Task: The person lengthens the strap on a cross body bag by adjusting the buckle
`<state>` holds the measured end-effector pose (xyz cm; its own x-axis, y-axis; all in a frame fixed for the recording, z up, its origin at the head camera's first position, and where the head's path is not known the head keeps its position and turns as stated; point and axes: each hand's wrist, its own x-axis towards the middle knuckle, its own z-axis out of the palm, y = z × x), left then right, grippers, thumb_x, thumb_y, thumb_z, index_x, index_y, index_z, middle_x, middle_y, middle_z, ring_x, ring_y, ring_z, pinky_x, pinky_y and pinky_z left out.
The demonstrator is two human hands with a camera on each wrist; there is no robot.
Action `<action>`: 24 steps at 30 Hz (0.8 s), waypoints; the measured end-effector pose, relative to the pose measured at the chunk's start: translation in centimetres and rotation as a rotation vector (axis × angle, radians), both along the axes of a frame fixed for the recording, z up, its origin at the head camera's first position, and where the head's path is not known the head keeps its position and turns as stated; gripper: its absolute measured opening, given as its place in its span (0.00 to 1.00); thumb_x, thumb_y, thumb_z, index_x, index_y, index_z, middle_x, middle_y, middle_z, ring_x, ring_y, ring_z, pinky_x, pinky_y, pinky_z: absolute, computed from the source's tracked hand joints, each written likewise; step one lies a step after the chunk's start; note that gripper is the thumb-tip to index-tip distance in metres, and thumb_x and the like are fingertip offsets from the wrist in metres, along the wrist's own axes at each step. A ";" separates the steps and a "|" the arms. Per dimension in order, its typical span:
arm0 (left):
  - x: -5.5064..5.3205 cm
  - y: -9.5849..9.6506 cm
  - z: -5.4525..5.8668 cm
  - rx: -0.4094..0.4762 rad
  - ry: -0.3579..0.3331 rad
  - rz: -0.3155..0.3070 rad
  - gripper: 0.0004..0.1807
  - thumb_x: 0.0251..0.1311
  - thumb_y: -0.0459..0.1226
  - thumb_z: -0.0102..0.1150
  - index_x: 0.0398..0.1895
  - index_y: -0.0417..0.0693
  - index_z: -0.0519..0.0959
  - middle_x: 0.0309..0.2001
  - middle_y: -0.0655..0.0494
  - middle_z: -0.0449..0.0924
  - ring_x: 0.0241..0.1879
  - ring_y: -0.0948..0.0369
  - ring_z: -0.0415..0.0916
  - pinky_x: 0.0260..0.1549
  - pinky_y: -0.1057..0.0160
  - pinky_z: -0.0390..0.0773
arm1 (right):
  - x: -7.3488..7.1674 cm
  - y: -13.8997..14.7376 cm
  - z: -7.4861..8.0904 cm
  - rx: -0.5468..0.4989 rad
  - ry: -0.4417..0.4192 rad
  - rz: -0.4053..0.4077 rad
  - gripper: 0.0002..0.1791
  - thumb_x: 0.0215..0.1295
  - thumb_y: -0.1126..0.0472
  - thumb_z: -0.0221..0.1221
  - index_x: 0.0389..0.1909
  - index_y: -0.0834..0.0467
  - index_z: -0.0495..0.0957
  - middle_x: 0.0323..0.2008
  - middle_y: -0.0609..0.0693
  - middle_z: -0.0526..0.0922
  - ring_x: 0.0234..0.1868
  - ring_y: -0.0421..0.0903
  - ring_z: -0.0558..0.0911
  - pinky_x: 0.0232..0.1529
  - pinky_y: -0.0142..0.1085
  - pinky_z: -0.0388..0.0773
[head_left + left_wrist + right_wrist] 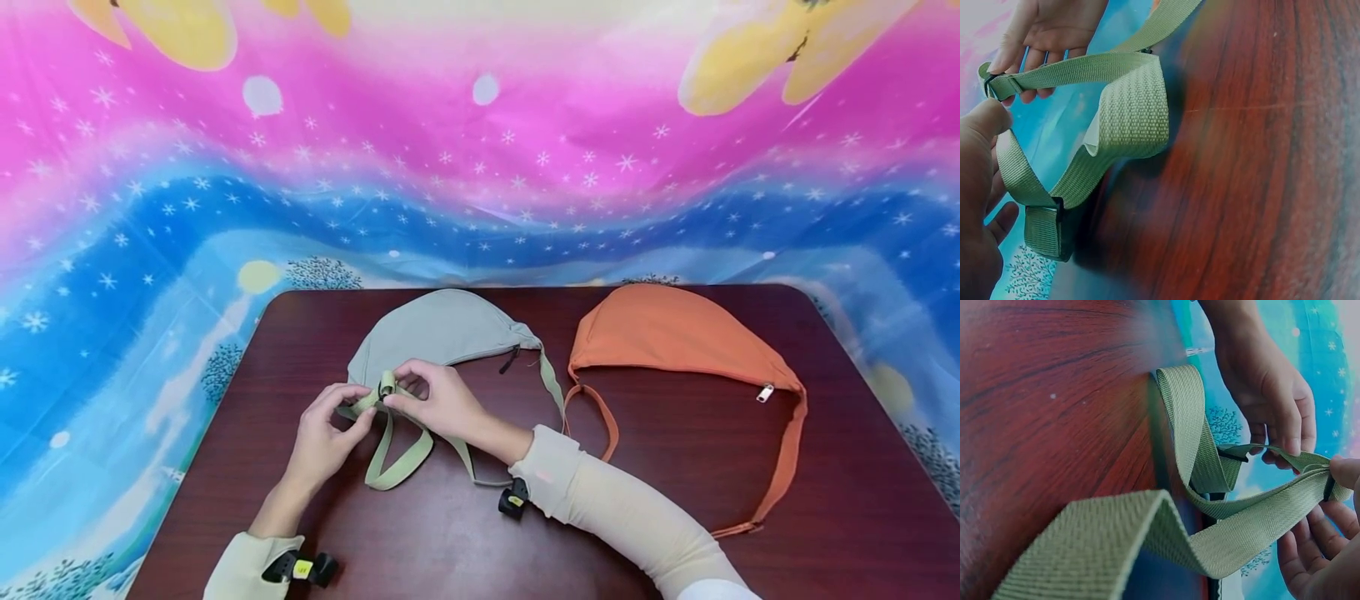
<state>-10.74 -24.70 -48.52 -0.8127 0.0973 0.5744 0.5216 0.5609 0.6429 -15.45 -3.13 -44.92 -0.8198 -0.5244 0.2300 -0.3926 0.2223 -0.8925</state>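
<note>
Two hands, one strap, two bags

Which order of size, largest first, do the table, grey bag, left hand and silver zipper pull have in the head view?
1. Table
2. Grey bag
3. Left hand
4. Silver zipper pull

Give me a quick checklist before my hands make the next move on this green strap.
1. Left hand pinching the green strap: ok.
2. Right hand pinching it by the black buckle: ok.
3. Strap laid straight: not ok, it forms a loop.
4. Grey bag resting on the table: ok.
5. Orange strap clear of the green one: cannot tell, they run close together.
</note>
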 end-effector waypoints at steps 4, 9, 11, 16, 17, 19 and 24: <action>0.0 -0.1 0.1 -0.004 0.007 0.004 0.20 0.49 0.21 0.73 0.45 0.45 0.85 0.43 0.52 0.84 0.38 0.61 0.77 0.30 0.66 0.74 | 0.0 0.0 0.0 0.010 -0.004 0.005 0.14 0.66 0.61 0.69 0.50 0.59 0.82 0.40 0.50 0.86 0.36 0.37 0.82 0.41 0.30 0.80; 0.0 -0.2 0.1 0.020 0.027 0.008 0.20 0.48 0.20 0.73 0.44 0.44 0.85 0.42 0.50 0.84 0.38 0.58 0.77 0.33 0.68 0.72 | 0.1 0.1 -0.2 0.030 0.002 0.016 0.14 0.65 0.60 0.70 0.49 0.59 0.83 0.39 0.49 0.86 0.40 0.39 0.82 0.45 0.33 0.80; 0.1 -0.1 0.1 0.024 0.018 -0.002 0.20 0.48 0.20 0.73 0.44 0.44 0.85 0.42 0.50 0.84 0.38 0.58 0.77 0.33 0.68 0.73 | 0.2 0.0 -0.4 0.033 0.003 0.018 0.14 0.65 0.60 0.70 0.49 0.59 0.83 0.39 0.49 0.86 0.40 0.39 0.82 0.45 0.33 0.80; 0.1 0.2 0.2 -0.016 -0.011 -0.050 0.18 0.50 0.21 0.72 0.43 0.43 0.84 0.41 0.51 0.83 0.38 0.57 0.77 0.36 0.67 0.75 | 0.2 -0.1 -0.5 0.019 0.012 0.036 0.14 0.66 0.60 0.69 0.50 0.59 0.83 0.38 0.48 0.86 0.38 0.38 0.82 0.43 0.31 0.80; 0.0 0.2 0.2 -0.021 -0.013 -0.055 0.17 0.51 0.21 0.72 0.43 0.43 0.84 0.40 0.51 0.83 0.38 0.57 0.77 0.36 0.66 0.75 | 0.2 -0.1 -0.5 0.022 0.019 0.036 0.14 0.66 0.60 0.69 0.50 0.59 0.83 0.38 0.49 0.86 0.37 0.38 0.82 0.43 0.31 0.80; 0.0 0.2 0.3 -0.021 -0.013 -0.047 0.17 0.51 0.21 0.71 0.43 0.43 0.84 0.40 0.51 0.83 0.38 0.57 0.77 0.36 0.66 0.75 | 0.2 -0.1 -0.5 0.037 0.032 0.027 0.14 0.65 0.60 0.69 0.49 0.59 0.84 0.37 0.49 0.86 0.37 0.38 0.81 0.42 0.30 0.79; -0.1 0.1 0.5 0.003 -0.020 -0.022 0.18 0.50 0.21 0.71 0.42 0.45 0.85 0.39 0.54 0.83 0.35 0.59 0.76 0.29 0.63 0.75 | 0.0 -0.1 -0.5 0.071 0.050 0.020 0.14 0.64 0.59 0.70 0.48 0.57 0.85 0.37 0.48 0.86 0.37 0.39 0.82 0.43 0.29 0.77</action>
